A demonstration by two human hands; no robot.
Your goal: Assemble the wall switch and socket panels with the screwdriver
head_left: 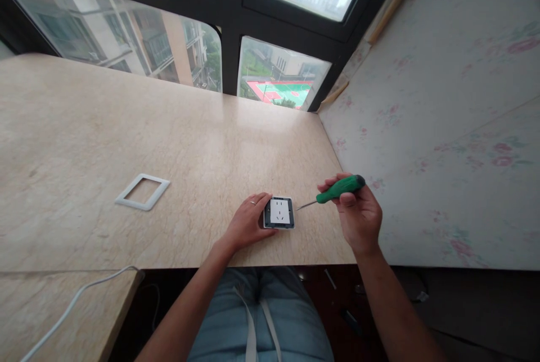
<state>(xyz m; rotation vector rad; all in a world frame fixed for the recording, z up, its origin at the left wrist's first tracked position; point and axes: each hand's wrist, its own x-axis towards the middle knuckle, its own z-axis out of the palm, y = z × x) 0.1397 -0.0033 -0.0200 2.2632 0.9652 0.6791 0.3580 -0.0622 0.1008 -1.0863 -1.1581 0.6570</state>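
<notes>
A wall socket (279,212) with a white face and a dark surround lies face up on the stone-patterned sill. My left hand (252,220) grips it from the left, fingers at its upper edge and thumb along the lower one. In my right hand (359,217) is a screwdriver (340,189) with a green handle, held between thumb and fingers. Its thin metal shaft slants down to the left, and the tip is just right of the socket, apparently apart from it. Farther left lies a white square cover frame (143,191) with an open middle.
Dark-framed windows (231,30) rise behind the sill (202,143). A flowered wall (455,143) bounds the right side. At lower left a white cable (80,294) crosses a lower stone surface. Below the sill's front edge, small items lie on the dark floor (312,294).
</notes>
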